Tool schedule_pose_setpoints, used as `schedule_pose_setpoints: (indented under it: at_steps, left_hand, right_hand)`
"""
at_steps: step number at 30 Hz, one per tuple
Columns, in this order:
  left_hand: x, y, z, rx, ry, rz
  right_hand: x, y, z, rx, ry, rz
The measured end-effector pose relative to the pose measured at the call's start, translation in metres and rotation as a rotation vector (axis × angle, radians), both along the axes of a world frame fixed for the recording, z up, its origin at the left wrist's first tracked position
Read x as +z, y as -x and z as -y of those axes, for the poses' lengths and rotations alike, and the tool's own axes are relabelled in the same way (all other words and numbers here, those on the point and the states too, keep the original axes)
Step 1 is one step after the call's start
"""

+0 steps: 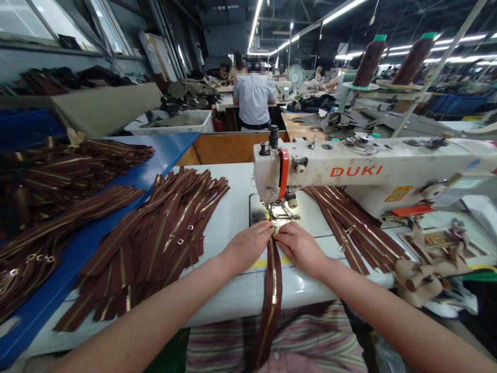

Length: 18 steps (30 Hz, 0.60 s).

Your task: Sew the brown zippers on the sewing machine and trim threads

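A brown zipper (274, 280) with metal teeth runs from the needle area of the sewing machine (326, 166) down over the table's front edge onto the lap. My left hand (250, 243) pinches the zipper's upper end from the left, its fingertips close to the presser foot (285, 211). From the right, my right hand (301, 247) has its fingers closed on the same end. The two hands nearly touch. Light shines on the needle plate just beyond the fingertips, and the zipper's very tip is hidden by the fingers.
Brown zippers (155, 233) lie piled left of the machine, with more on a blue surface (171, 150). Other zippers (355, 228) sit under the machine arm. Beige strips (423, 269) are at right. A person (254, 98) sits ahead, back turned.
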State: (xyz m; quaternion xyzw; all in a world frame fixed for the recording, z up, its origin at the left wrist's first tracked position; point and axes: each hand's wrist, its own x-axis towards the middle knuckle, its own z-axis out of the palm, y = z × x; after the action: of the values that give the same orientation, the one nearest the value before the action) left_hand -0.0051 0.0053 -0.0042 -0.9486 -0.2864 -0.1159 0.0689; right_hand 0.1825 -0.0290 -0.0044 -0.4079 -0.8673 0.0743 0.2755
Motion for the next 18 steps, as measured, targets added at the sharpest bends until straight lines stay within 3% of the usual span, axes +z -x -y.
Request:
schedule_pose_setpoints:
  at_steps: [7,18]
  left_hand:
    - [0.0041,-0.0028,0.0000,0.053,0.009,-0.121]
    - [0.0059,-0.0058,0.0035,0.083,-0.044,-0.141]
  right_hand:
    - [0.0034,0.0023,-0.0004,0.001,-0.062,0.060]
    - [0.0026,0.0017,-0.0054,-0.004,-0.109,0.134]
